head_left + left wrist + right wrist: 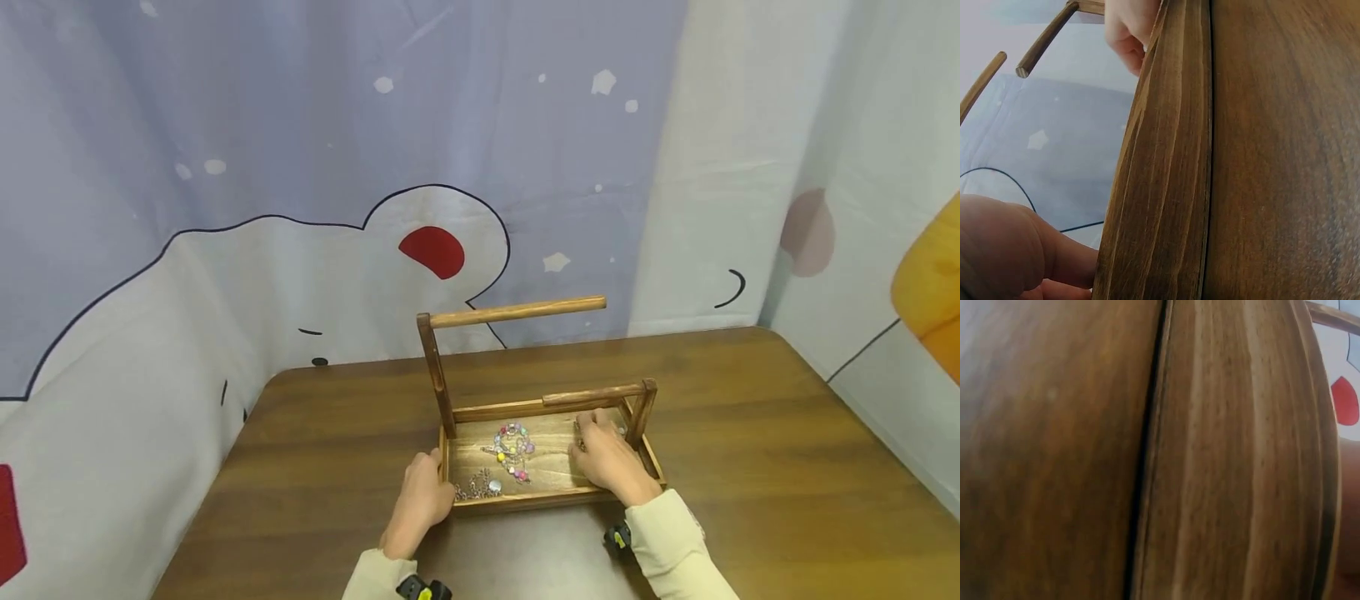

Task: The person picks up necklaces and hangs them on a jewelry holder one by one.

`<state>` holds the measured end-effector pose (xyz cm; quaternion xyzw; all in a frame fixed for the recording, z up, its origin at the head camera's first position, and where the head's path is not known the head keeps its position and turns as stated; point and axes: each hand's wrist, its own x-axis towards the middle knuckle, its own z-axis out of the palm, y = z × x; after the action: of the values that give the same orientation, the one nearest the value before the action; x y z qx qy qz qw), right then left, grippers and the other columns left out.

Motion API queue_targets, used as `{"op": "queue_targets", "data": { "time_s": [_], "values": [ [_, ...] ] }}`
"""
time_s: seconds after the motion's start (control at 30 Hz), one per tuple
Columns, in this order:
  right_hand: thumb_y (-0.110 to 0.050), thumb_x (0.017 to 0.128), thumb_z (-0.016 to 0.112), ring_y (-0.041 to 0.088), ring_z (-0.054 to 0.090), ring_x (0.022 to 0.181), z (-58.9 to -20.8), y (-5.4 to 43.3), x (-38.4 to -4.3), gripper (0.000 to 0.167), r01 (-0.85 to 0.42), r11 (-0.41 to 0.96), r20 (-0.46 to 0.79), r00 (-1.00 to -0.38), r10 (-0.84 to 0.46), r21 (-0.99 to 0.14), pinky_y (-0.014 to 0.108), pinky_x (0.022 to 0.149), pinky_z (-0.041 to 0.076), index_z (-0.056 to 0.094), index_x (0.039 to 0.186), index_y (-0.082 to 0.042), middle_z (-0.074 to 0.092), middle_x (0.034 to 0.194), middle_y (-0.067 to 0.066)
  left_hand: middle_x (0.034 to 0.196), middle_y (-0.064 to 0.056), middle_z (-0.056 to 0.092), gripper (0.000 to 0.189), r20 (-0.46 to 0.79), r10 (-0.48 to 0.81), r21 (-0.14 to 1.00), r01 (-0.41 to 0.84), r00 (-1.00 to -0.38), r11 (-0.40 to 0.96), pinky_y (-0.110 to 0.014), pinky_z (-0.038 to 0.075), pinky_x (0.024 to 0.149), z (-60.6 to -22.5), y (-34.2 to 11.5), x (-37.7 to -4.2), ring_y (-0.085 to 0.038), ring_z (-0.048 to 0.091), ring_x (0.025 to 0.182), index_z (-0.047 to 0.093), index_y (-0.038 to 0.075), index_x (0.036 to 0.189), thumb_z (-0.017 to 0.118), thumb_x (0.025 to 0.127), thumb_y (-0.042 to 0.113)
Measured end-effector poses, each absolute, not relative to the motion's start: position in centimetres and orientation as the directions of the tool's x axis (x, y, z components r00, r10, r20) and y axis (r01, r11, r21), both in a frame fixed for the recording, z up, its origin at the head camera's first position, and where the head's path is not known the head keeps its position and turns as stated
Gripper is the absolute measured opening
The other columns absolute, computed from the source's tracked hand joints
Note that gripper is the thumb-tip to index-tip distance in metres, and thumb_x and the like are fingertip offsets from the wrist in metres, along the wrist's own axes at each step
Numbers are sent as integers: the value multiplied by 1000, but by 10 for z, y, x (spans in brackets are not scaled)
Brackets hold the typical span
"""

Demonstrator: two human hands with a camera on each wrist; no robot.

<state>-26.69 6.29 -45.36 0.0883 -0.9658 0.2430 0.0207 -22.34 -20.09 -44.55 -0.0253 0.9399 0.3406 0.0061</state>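
Observation:
A low wooden tray (525,503) stands on the table, with an upright at each end and a wooden rod reaching inward from each. My left hand (422,498) grips its left end; in the left wrist view the thumb (1069,259) lies against the front wall's edge. Inside, a bracelet of coloured beads (514,450) lies in the middle and a silvery chain (476,485) with a round pale piece in the front left corner. My right hand (609,460) reaches into the right part, curled fingers pointing down. Something small and dark shows at those fingertips; I cannot tell whether they pinch it.
The left rod (517,312) stands high above the tray, while the right rod (592,394) sits lower, near the back wall. The brown table (750,467) extends on both sides. A printed curtain (315,275) hangs behind it.

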Motion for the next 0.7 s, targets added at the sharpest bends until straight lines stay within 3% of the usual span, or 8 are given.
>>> {"op": "queue_targets", "data": {
  "time_s": [0.17,0.3,0.43,0.5,0.7],
  "values": [
    [-18,88,59,24,48,82,-457,67,-267,20,-188,840,72,-982,-176,-509,38,65,44,58,101,-3,46,100,12,123,-34,44,60,-45,-37,658,-58,-998,751,-49,42,87,-448,-201,-223,-47,41,115,43,-12,129,53,71,-3],
    [-13,87,58,25,52,84,-458,67,-268,15,-196,828,96,-981,-171,-526,43,73,45,59,98,-3,50,100,12,123,-35,44,59,-37,-12,655,-33,-999,755,-50,41,89,-444,-205,-223,-47,41,116,44,-13,129,53,71,-3],
    [-10,85,58,21,51,78,-459,68,-269,3,-180,821,117,-983,-139,-541,39,70,43,59,84,-8,54,89,7,120,-34,47,56,-7,-9,652,-12,-1000,758,-51,40,91,-444,-205,-224,-47,42,115,45,-13,127,55,73,-2],
    [-12,86,57,19,49,72,-458,69,-269,8,-151,824,102,-988,-114,-546,35,63,41,59,78,-10,54,82,5,120,-34,47,55,8,-15,654,-7,-1000,756,-51,40,91,-446,-204,-224,-47,43,115,46,-13,127,56,75,-1],
    [-15,80,58,19,50,67,-461,71,-268,10,-80,847,43,-997,-67,-526,36,58,42,60,72,-10,56,74,3,118,-33,49,52,35,-19,658,9,-999,753,-50,41,90,-452,-201,-222,-45,46,112,47,-12,127,58,77,0]
  ]
}}
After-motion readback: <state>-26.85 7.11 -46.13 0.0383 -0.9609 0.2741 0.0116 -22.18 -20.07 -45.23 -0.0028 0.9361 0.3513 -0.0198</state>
